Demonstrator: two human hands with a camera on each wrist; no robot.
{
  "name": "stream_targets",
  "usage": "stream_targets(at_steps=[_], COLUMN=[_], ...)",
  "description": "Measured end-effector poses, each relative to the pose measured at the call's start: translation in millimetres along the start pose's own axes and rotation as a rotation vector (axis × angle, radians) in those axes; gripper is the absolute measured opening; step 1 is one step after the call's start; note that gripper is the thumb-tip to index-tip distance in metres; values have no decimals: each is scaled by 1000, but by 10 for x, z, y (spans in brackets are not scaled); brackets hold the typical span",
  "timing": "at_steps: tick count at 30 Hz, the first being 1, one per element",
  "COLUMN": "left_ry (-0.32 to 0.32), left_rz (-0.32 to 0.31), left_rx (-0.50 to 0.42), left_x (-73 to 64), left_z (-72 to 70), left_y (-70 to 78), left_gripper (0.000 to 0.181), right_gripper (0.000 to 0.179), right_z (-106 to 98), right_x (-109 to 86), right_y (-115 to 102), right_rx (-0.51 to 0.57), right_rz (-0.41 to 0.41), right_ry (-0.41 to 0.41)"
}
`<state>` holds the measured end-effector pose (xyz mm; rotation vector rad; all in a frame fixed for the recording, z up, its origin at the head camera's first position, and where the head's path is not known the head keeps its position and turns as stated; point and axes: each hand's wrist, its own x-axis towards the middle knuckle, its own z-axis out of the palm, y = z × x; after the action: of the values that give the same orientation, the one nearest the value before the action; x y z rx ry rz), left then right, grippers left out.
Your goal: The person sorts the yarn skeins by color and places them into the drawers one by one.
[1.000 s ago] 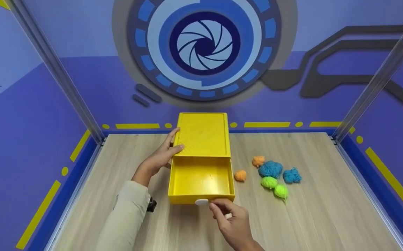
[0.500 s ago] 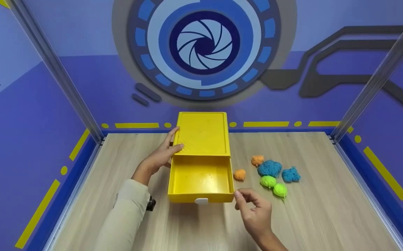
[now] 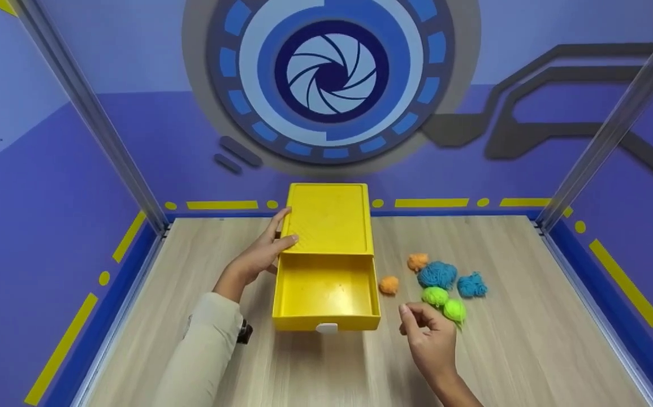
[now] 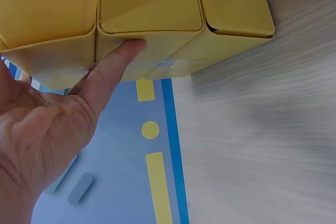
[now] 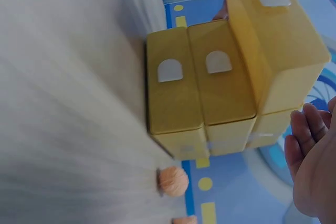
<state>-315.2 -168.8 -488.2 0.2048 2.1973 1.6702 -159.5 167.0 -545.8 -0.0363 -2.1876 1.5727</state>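
A yellow drawer cabinet (image 3: 329,217) stands mid-table, its three drawers stacked one over another. Its top drawer (image 3: 326,323) is pulled out, and nothing lies inside; a white tab handle (image 3: 327,328) is on the front. My left hand (image 3: 258,254) rests against the cabinet's left side, thumb on the top edge, steadying it. In the left wrist view one straight finger (image 4: 113,69) touches the side wall. My right hand (image 3: 432,339) hovers right of the drawer, fingers loosely bent, holding nothing. Just beyond it lie two lime green yarn balls (image 3: 435,296).
Two blue yarn balls (image 3: 437,275) lie behind the green ones, one larger than the other. One orange yarn ball (image 3: 389,285) sits close beside the drawer, and another orange ball (image 3: 418,262) is farther back. Printed walls (image 3: 134,141) surround the wooden table (image 3: 530,339).
My right hand has let go of the drawer's front handle and moved right, toward the green yarn balls. My left hand and the pulled-out drawer have stayed in place.
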Motion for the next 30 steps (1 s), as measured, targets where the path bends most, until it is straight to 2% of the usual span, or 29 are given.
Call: stream_targets(at_steps=[4,8,16,30], left_ry=[-3,-3,-9,1], left_rz=[-5,-6,-3,-2], left_rx=[4,2,-17,-4], left_x=[-1,-5,29,29], left_z=[-6,-5,-14,-18], left_y=[-2,-8,-4,-19], left_gripper=[74,74,74,74], right_gripper=[15,15,15,13], right_z=[-20,-48,-154,-373], right_x=[9,41,134,155], right_y=[76,162,401,565], right_rx=[-15,-80,-183,-294], right_rz=[50,91,34,130], right_ry=[-3,-15,-15,12])
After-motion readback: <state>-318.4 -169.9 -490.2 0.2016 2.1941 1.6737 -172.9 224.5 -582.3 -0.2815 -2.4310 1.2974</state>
